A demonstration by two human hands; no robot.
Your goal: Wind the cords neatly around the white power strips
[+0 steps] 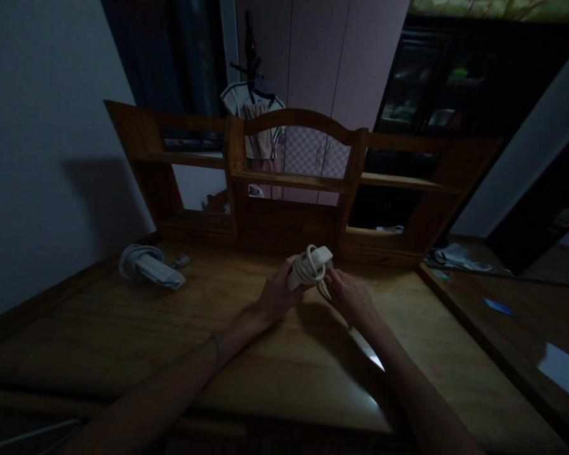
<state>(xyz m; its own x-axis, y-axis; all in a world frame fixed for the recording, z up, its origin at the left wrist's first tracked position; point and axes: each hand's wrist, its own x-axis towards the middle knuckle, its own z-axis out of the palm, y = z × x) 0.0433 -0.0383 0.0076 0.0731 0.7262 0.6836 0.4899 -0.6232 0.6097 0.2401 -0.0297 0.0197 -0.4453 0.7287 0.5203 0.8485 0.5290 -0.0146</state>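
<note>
A white power strip (313, 260) with its cord wound around it is held up over the far middle of the wooden desk (275, 373). My left hand (277, 292) grips the strip's lower end, fingers closed round it. My right hand (348, 296) pinches the cord loops (318, 278) on the strip's right side. Both forearms reach in from the bottom edge. A thin bracelet sits on my left wrist.
A second white power strip with coiled cord (149, 265) lies at the desk's far left, a small plug (180, 260) beside it. A wooden shelf hutch (294, 180) stands along the back. Right of the desk, a dark floor holds papers (566, 373) and a blue item (497, 307).
</note>
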